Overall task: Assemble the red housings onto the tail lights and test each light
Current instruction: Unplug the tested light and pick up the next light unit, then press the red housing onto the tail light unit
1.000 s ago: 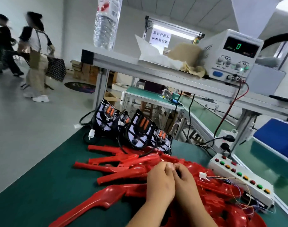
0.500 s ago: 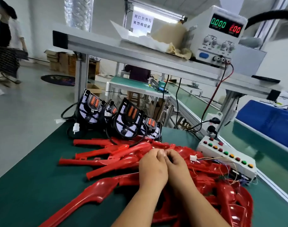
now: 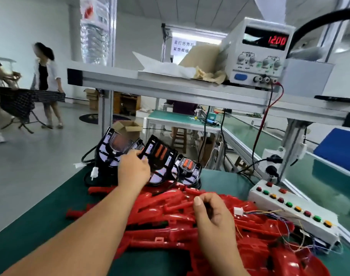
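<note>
A pile of red housings (image 3: pixel 166 218) covers the green mat (image 3: pixel 40 218) in front of me. Behind it several black tail lights stand upright, among them a left one (image 3: pixel 112 146), a middle one (image 3: pixel 162 154) and a small right one (image 3: pixel 188 166). My left hand (image 3: pixel 134 170) is stretched forward, its fingers curled on the left edge of the middle tail light. My right hand (image 3: pixel 212 214) hovers over the red pile with fingers curled and nothing visible in them. A white connector (image 3: pixel 237 211) on thin wires lies just right of it.
A white test box (image 3: pixel 301 222) with coloured buttons lies at the right, wired toward the pile. On the shelf above, a power supply (image 3: pixel 263 54) reads 12.00, with red and black leads hanging down. Two people (image 3: pixel 44 80) walk at far left.
My hands were pressed together over the red pile. They have now separated: the left hand has reached forward to the tail lights, while the right stays over the housings. The supply display now reads 12.00.
</note>
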Motion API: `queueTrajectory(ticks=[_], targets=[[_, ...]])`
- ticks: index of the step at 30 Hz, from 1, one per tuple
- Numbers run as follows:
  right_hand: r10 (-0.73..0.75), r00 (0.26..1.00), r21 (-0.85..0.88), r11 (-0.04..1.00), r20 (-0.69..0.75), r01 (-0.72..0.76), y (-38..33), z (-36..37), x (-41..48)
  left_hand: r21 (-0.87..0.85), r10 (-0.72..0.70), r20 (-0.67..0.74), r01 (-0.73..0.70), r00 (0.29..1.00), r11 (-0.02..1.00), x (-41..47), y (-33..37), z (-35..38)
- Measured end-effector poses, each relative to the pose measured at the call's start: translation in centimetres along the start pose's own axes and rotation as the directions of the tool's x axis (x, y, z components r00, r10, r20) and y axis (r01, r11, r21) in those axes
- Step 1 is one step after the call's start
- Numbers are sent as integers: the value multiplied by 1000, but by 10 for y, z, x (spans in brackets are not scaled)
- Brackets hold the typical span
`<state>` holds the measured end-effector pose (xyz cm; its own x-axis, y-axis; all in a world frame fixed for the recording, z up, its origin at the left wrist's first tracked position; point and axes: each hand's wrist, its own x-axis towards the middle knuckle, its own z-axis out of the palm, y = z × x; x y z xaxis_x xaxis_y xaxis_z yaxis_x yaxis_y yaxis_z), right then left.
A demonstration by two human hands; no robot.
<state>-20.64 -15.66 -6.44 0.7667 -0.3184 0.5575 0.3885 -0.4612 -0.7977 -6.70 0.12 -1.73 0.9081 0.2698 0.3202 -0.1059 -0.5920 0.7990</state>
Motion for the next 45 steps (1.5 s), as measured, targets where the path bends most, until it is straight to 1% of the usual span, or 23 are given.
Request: queueTrajectory(ticks=[2,4,7,10,12,15,18,19,21,22,24,27,28,30,32,34,36,37,39,40,41,43,45], targets=[[-6,1000,14,1000,-9,6,-2,0,-1,107,-78,19,75,997,991,16,-11,4],[-17,1000,-2,1000,-2,17,-3,0,-2,219,-128,80,108,989,970,22,-17,11],[-31,1000,-24,999,0,31,-3,-1,-2,341,-109,149,52,983,939,25,-22,20],[-23,1000,-26,999,0,23,-4,-2,-3,378,-104,120,52,987,924,30,-21,24],[-19,1000,-28,999,2,19,-2,-2,-3,301,-120,71,94,990,949,32,-17,22],[-18,1000,-24,1000,2,18,-1,-2,-3,145,-97,-14,98,995,984,34,-8,12],[-9,1000,-7,1000,5,9,-1,-1,-3,-135,-138,-52,130,989,982,25,8,1],[-5,1000,10,1000,6,4,-2,-1,-2,-287,-164,-19,151,986,946,16,13,-2],[28,999,85,996,19,-29,-8,-2,-2,-589,-188,118,221,975,777,-14,24,-8],[67,997,128,989,41,-72,-12,-3,-1,-677,-168,188,251,968,692,-32,27,-9],[120,986,226,963,114,-143,-16,-5,0,-743,-102,275,279,956,608,-76,28,-11],[62,990,337,936,129,-102,-19,-11,2,-792,39,369,293,928,536,-130,24,-12],[56,993,360,929,100,-88,-18,-13,4,-791,107,427,313,898,526,-140,24,-15],[120,992,448,886,34,-122,-16,-19,9,-754,194,539,368,819,544,-143,19,-25],[184,983,489,857,5,-163,-15,-26,15,-763,165,567,439,807,475,-126,7,-42],[203,979,471,863,10,-184,-14,-31,19,-795,88,525,451,846,406,-103,-6,-60],[204,978,429,879,52,-207,-11,-32,20,-793,59,491,418,869,443,-86,-21,-71],[198,977,407,889,75,-212,-11,-31,20,-758,94,534,427,840,494,-80,-26,-72],[168,980,367,910,102,-195,-10,-28,19,-635,204,701,469,683,614,-81,-27,-70],[156,982,350,918,111,-185,-9,-25,18,-601,219,738,474,639,644,-84,-25,-68],[153,980,336,923,126,-187,-8,-21,16,-596,205,735,471,647,651,-87,-23,-66],[159,969,352,910,190,-218,-9,-15,12,-613,133,680,460,721,642,-89,-21,-61],[199,941,449,839,274,-308,-11,-18,12,-642,117,637,440,762,627,-86,-24,-61]])
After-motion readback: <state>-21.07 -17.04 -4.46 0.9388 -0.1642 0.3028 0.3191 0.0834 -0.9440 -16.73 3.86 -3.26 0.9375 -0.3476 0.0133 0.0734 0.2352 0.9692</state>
